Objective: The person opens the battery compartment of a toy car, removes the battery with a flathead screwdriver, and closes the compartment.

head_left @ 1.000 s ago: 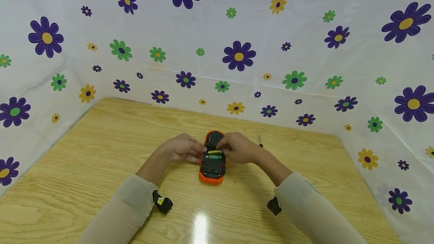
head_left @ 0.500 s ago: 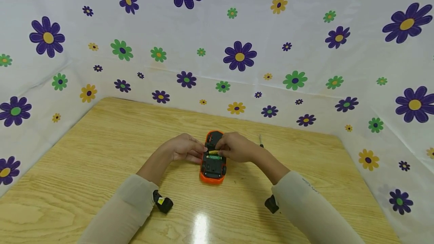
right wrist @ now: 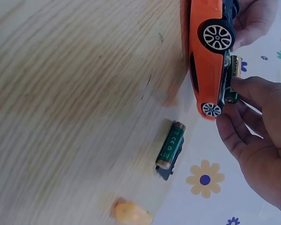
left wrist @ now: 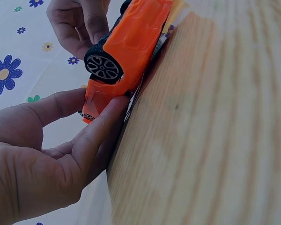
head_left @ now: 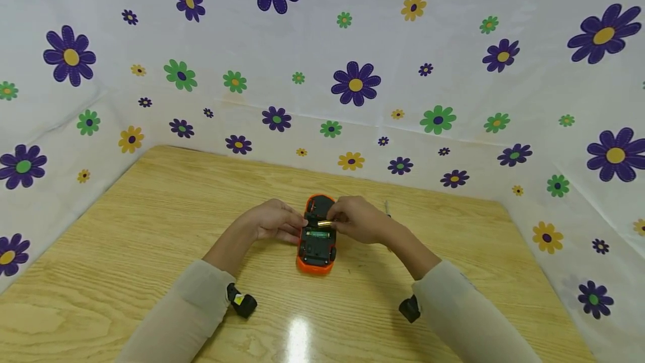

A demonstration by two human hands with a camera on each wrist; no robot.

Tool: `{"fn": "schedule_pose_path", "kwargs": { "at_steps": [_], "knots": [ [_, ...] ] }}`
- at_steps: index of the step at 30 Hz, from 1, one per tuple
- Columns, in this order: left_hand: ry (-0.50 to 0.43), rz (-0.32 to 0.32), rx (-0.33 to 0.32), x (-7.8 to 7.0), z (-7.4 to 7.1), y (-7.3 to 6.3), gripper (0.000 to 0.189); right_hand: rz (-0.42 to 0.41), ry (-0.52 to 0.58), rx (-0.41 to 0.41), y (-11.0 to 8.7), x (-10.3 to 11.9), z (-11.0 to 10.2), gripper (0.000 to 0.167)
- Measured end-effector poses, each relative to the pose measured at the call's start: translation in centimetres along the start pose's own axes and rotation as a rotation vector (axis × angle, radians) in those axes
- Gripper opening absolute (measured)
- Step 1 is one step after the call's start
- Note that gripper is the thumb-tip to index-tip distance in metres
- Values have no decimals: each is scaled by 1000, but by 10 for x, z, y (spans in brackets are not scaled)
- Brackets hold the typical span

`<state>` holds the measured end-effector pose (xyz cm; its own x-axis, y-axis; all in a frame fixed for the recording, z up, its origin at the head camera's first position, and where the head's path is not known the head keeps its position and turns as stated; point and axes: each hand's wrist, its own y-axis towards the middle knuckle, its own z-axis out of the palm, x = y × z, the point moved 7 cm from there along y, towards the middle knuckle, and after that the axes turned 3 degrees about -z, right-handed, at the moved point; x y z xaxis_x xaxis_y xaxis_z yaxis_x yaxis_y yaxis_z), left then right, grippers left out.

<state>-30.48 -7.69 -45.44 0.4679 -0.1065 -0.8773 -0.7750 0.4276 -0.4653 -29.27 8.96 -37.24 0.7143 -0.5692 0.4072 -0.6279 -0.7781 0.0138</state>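
Observation:
An orange toy car (head_left: 314,266) lies wheels up on the table, its black underside and battery compartment facing up. My left hand (head_left: 274,220) grips the car's left side; in the left wrist view its thumb and a finger (left wrist: 100,129) pinch the orange body (left wrist: 131,42). My right hand (head_left: 360,220) pinches a gold-and-green battery (head_left: 325,223) over the compartment, held slightly tilted. In the right wrist view this battery (right wrist: 233,77) stands out from the car's underside between thumb and fingers. A green battery (head_left: 318,234) lies in the compartment.
Past the right hand lies a screwdriver (head_left: 387,208), partly hidden. In the right wrist view another green battery (right wrist: 171,145) rests by a small black plastic piece (right wrist: 165,172), with an orange rounded object (right wrist: 132,213) nearby. A flowered cloth (head_left: 302,43) walls in the wooden table (head_left: 201,178).
The battery in my right hand has come up out of its place in the compartment and moved slightly right. The left hand and the car have stayed put.

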Motion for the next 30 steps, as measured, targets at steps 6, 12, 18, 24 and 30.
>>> {"fn": "schedule_pose_path", "kwargs": {
  "at_steps": [6, 12, 18, 24, 30],
  "knots": [
    [6, 7, 10, 0, -2, 0, 44, -15, -2, -52, -11, -5, -5, 13],
    [8, 11, 18, 1, -1, 0, 44, -12, 3, -80, -23, -13, -8, 9],
    [4, 7, 1, 1, -2, 0, 42, 29, 5, -82, -36, -25, -8, 7],
    [2, 6, 6, 1, -2, 1, 42, 69, -28, -78, -46, -37, -6, 6],
    [-3, 5, 7, 0, -1, 1, 43, 97, -47, -43, -53, -45, -2, 6]
  ]
}}
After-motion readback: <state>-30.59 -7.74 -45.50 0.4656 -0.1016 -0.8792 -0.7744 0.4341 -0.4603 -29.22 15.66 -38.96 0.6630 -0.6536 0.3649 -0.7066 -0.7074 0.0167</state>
